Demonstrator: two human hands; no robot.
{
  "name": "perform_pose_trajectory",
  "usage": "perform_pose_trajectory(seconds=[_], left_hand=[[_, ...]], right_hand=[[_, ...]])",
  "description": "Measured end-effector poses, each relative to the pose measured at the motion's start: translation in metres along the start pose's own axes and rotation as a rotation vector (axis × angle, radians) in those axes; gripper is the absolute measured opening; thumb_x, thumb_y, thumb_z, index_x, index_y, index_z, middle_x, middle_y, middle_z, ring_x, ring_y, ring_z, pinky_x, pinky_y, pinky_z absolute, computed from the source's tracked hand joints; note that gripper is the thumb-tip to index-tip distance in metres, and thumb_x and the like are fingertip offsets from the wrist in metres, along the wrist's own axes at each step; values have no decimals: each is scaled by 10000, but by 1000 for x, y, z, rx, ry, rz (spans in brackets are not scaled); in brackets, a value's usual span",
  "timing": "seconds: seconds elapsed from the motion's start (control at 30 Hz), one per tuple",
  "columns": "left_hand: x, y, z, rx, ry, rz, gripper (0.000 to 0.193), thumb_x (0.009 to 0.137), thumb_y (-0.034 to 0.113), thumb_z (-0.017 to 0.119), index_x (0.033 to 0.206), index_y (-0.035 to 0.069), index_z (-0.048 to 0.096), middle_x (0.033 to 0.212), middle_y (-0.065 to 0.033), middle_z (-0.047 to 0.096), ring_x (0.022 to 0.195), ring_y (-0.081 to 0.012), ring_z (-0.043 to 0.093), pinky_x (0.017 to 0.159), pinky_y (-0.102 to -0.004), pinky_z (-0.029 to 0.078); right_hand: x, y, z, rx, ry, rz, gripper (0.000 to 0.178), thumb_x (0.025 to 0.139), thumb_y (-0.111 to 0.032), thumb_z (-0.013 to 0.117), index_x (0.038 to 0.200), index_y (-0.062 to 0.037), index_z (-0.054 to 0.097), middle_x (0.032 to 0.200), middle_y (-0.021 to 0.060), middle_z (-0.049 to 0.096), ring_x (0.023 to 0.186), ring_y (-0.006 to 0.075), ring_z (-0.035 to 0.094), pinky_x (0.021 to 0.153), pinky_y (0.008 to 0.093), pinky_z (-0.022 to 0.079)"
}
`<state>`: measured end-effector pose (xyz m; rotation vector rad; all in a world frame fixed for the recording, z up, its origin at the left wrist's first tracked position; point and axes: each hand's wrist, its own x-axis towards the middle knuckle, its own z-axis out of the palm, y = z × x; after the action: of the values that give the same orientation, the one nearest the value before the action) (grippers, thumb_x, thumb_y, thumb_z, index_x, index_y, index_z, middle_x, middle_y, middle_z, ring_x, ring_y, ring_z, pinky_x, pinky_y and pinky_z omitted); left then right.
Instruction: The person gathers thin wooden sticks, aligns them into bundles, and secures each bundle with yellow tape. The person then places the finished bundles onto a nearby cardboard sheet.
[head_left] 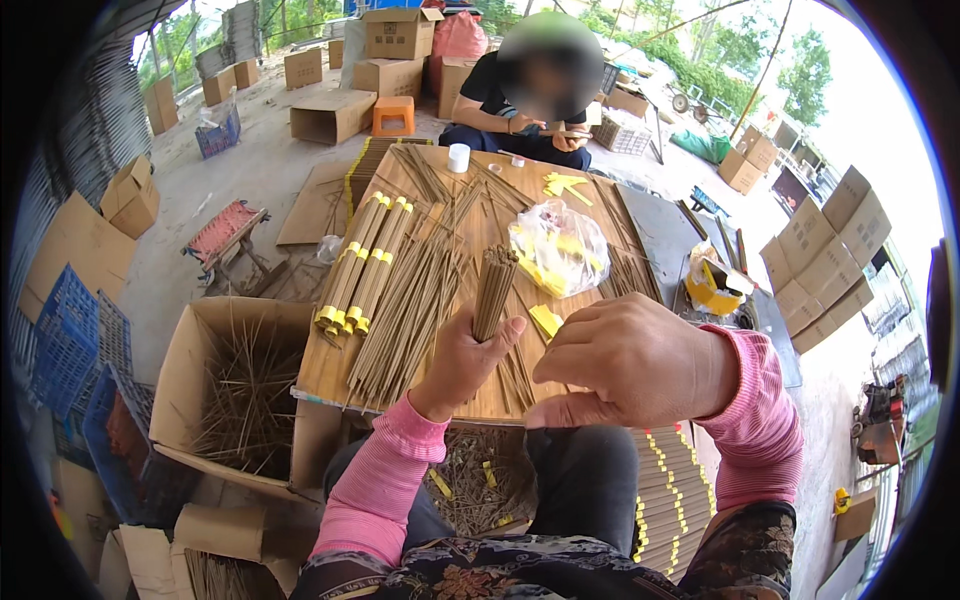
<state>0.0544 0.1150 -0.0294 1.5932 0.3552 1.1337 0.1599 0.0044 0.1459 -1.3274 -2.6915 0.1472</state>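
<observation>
My left hand is wrapped round an upright bundle of brown incense sticks, its top ends level above the fist. To its right, my right hand hovers over the table's near edge, fingers bent and thumb apart, with nothing visible in its grip. Loose incense sticks lie spread on the wooden table left of my left hand. Beyond them rest finished bundles with yellow paper bands. Yellow strips lie between my hands, and a clear plastic bag of yellow paper sits farther back.
A cardboard box with jumbled sticks stands left of the table. Banded bundles lie by my right leg. Across the table sits a person holding a flat object. A white cylindrical container stands at the far edge; an orange stool is behind.
</observation>
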Motion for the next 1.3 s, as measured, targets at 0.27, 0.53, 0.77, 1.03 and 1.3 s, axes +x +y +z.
perform_pose_trajectory(seconds=[0.27, 0.53, 0.77, 1.03, 1.3], left_hand=[[-1, -1, -2, -45, 38, -32, 265, 824, 252, 624, 704, 66, 479, 561, 30, 459, 489, -38, 411, 443, -206, 339], [4, 3, -9, -507, 42, -175, 248, 828, 225, 614, 708, 78, 453, 525, 19, 435, 416, -53, 412, 375, -198, 329], [9, -16, -22, -831, 43, -517, 257, 860, 250, 560, 674, 118, 442, 520, 43, 395, 380, -41, 344, 354, -196, 296], [27, -24, -70, -776, 288, -387, 322, 854, 291, 566, 603, 134, 439, 528, 36, 423, 407, -62, 390, 377, -210, 346], [27, -28, -92, -954, 214, -344, 258, 901, 266, 487, 706, 99, 459, 517, 22, 368, 391, -60, 333, 362, -203, 310]], right_hand=[[-27, 44, 90, 326, 255, 299, 212, 780, -215, 623, 776, -10, 571, 691, 132, 573, 674, 284, 573, 601, 358, 452], [12, 40, 184, 720, 428, 416, 492, 715, -234, 696, 1057, 36, 466, 885, 159, 578, 829, 311, 575, 739, 350, 454], [18, 40, 219, 1903, 52, 436, 175, 859, -179, 564, 770, -58, 475, 548, 5, 482, 426, 87, 472, 398, 220, 387], [17, 33, 264, 1139, 423, 463, 239, 845, -233, 574, 764, -19, 506, 524, 47, 488, 450, 155, 489, 445, 301, 402], [13, 31, 228, 1695, -122, 561, 214, 852, -220, 567, 821, -23, 491, 564, 14, 472, 433, 101, 438, 409, 279, 384]])
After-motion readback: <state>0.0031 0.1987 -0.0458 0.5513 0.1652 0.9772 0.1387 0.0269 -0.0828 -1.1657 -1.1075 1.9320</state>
